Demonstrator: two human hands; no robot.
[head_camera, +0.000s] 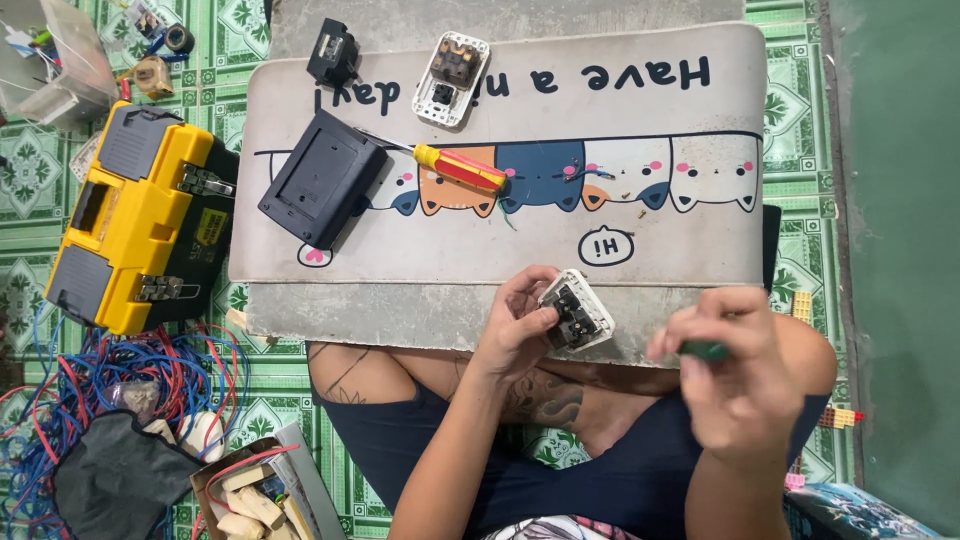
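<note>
White plastic switch module (577, 311) gripped back-up in left hand (515, 320), exposing terminals; right hand (735, 365) closed around green-handled tool (706, 350).

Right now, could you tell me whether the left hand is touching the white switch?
Touching. The head view shows the left hand with its fingers wrapped around the white switch, holding it.

The right hand (735, 365) is blurred, hiding most of a green tool (706, 350), perhaps a screwdriver.
</note>
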